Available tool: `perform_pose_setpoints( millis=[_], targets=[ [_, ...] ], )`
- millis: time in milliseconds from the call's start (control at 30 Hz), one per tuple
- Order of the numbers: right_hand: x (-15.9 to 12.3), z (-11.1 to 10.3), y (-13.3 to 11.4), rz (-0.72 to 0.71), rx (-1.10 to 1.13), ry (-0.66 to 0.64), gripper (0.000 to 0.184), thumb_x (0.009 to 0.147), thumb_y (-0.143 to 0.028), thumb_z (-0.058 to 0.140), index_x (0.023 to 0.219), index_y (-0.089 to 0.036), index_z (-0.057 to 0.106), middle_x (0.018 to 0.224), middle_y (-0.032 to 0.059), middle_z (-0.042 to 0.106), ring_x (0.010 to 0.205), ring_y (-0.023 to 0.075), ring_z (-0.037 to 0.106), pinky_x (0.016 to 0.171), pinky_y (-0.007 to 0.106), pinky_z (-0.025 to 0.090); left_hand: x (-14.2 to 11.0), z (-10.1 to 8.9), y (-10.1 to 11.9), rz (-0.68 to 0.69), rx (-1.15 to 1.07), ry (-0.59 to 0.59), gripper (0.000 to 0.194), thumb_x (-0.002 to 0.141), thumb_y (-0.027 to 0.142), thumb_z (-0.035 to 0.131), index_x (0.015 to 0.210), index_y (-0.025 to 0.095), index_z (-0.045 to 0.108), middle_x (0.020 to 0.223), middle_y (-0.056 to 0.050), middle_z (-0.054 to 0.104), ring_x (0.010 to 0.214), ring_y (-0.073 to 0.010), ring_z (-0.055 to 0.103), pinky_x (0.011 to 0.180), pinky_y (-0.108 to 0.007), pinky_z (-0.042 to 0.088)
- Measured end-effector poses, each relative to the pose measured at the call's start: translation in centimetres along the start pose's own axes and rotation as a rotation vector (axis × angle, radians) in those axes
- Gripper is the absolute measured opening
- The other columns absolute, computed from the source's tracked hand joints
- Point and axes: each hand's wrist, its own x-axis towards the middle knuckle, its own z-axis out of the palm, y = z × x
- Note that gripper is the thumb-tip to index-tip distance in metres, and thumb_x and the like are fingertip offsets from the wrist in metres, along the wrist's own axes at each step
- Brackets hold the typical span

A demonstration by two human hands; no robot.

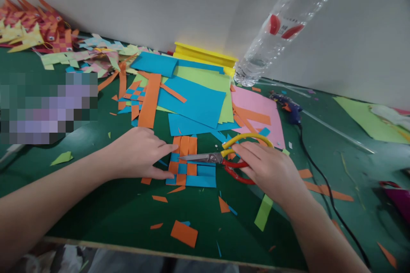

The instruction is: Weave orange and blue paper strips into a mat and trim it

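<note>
A woven paper piece [201, 181] of orange and blue strips lies flat on the table. My left hand [144, 153] holds it down at its left edge, index finger and thumb apart and the other fingers curled. My right hand [264, 164] grips scissors [208, 158] with yellow and red handles. The blades point left across the weave, their tip among the orange strips, and look nearly closed. I cannot tell whether a blade passes under a strip. Above my left hand lies a wide orange paper strip [150, 102], beside a smaller checkered piece [136, 97].
Blue sheets [195, 98], a green sheet and a pink sheet [259, 102] lie behind the weaving. A plastic bottle [272, 30] leans by the wall. A glue gun [290, 108] with a black cord is at right. Woven paper fish [48, 25] are piled far left. Scraps litter the green table.
</note>
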Motion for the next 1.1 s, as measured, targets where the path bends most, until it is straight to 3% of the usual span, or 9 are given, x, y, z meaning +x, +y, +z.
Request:
perform_pose_setpoints(
  millis=[467, 600, 800, 1000, 1100],
  targets=[
    [-0.7, 0.1, 1.6, 0.064, -0.069, -0.039, 0.032, 0.082, -0.003, 0.046, 0.102, -0.012, 0.068, 0.093, 0.0104, 0.077, 0.073, 0.0225, 0.073, 0.052, 0.031, 0.055, 0.0, 0.1, 0.0, 0.004, 0.009, -0.016, 0.055, 0.089, 0.063, 0.06, 0.117, 0.017, 0.07, 0.079, -0.008, 0.078, 0.063, -0.0243, 0.069, 0.055, -0.031, 0.038],
    [-0.8, 0.1, 1.4, 0.059, -0.056, 0.014, 0.03, 0.085, -0.004, 0.047, 0.105, -0.011, 0.068, 0.097, 0.0121, 0.077, 0.079, 0.0236, 0.074, 0.059, 0.032, 0.057, 0.1, 0.0, 0.0, 0.007, 0.01, 0.009, 0.054, 0.087, 0.063, 0.061, 0.113, 0.017, 0.072, 0.076, -0.007, 0.077, 0.062, -0.0253, 0.07, 0.053, -0.032, 0.039],
    [-1.0, 0.6, 1.1, 0.045, 0.05, -0.086, 0.026, 0.084, -0.007, 0.056, 0.107, -0.013, 0.069, 0.099, 0.0107, 0.075, 0.084, 0.0225, 0.073, 0.067, 0.032, 0.057, 0.1, 0.1, 0.1, 0.006, 0.015, 0.001, 0.054, 0.087, 0.064, 0.061, 0.115, 0.018, 0.071, 0.08, -0.007, 0.078, 0.065, -0.0259, 0.071, 0.055, -0.032, 0.041],
    [-1.2, 0.4, 1.8, 0.058, 0.028, -0.082, 0.027, 0.086, -0.009, 0.052, 0.106, -0.014, 0.068, 0.098, 0.0113, 0.076, 0.075, 0.0222, 0.072, 0.054, 0.031, 0.054, 0.1, 0.1, 0.1, -0.017, -0.002, -0.02, 0.054, 0.088, 0.063, 0.061, 0.116, 0.019, 0.07, 0.082, -0.009, 0.078, 0.067, -0.0248, 0.071, 0.056, -0.031, 0.04],
    [-1.1, 0.5, 1.5, 0.075, 0.03, -0.055, 0.025, 0.086, -0.01, 0.054, 0.106, -0.016, 0.068, 0.098, 0.0103, 0.076, 0.078, 0.0214, 0.072, 0.058, 0.029, 0.055, 0.1, -0.1, 0.2, -0.02, 0.014, -0.047, 0.053, 0.088, 0.064, 0.06, 0.115, 0.02, 0.07, 0.083, -0.008, 0.079, 0.068, -0.0249, 0.071, 0.056, -0.031, 0.04]
  ],
)
